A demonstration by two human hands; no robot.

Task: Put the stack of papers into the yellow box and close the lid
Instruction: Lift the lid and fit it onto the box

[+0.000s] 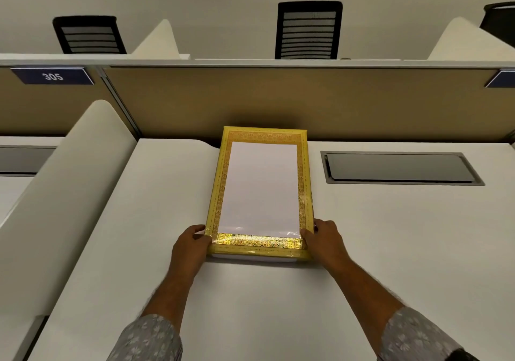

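my left hand (192, 245) and right hand (323, 238) grasp the yellow box (305, 182) near corners; white paper (260, 188) lies atop its lid, not yet inside.

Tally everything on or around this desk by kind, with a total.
Yellow patterned box: 1
White paper stack: 1
Black mesh-back office chairs: 3
Grey recessed desk hatch: 1
Blue number signs: 2
Total: 8

Glossy gold-patterned yellow box (303, 193), matt white paper (262, 188), smooth matt white desk (250, 305).
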